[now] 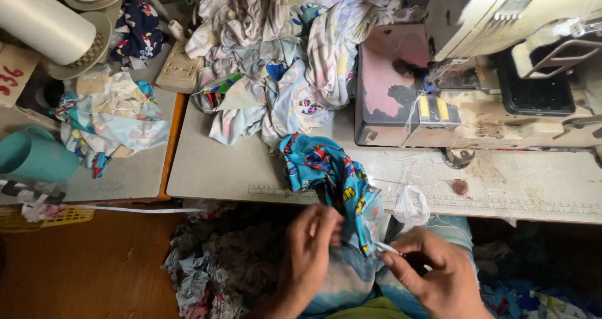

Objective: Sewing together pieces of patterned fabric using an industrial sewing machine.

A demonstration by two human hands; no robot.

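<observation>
— What was held in the left hand?

— A fold of the blue printed fabric was gripped by it, the fingers being curled around the cloth just below the table edge. The fabric was draped up and away from that hand, over the edge and onto the sewing table.

— And the right hand?

— A thin white piece, seemingly a strip or thread end, was pinched between its thumb and forefinger, right beside the fabric's lower hem. What exactly the piece was could not be told. The two hands were held close together, with the cloth between them.

— What was seen near the right hand?

— A small tangle of white thread was hung just above it, at the table edge. Farther beyond, the sewing machine was stood on the table.

— And beyond the left hand?

— A heap of pale printed garments was piled well above it. Up and to the left, a teal cup, a white thread cone and another bundle of printed cloth were placed on a side table. Scraps of fabric were strewn on the floor just left of it.
</observation>
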